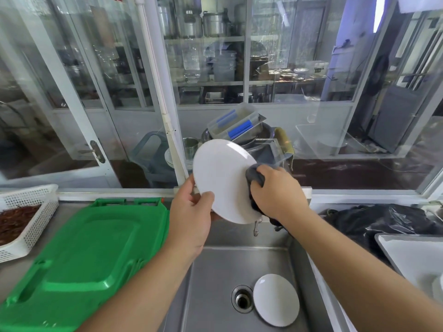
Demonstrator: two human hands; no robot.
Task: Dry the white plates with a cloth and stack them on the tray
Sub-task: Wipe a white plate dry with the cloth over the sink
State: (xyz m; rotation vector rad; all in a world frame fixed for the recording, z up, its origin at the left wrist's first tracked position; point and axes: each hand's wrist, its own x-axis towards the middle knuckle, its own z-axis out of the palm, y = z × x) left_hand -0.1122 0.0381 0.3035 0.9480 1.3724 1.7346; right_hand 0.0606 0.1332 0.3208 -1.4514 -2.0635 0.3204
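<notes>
Above the steel sink (pixel 215 271) I hold a white plate (pixel 221 178) tilted upright. My left hand (pixel 191 216) grips its lower left rim, thumb on the face. My right hand (pixel 275 192) clutches a dark grey cloth (pixel 255 178) and presses it against the plate's right edge. A second white plate (pixel 275 299) lies flat in the sink basin beside the drain (pixel 242 299). A white tray (pixel 417 255) sits on the counter at the right, partly cut off by the frame edge.
Stacked green boards (pixel 91 250) cover the counter on the left, with a white perforated basket (pixel 26 219) of dried red chillies behind them. A black plastic bag (pixel 383 219) lies at the right. The tap (pixel 256 227) hangs below the plate. Glass windows close off the back.
</notes>
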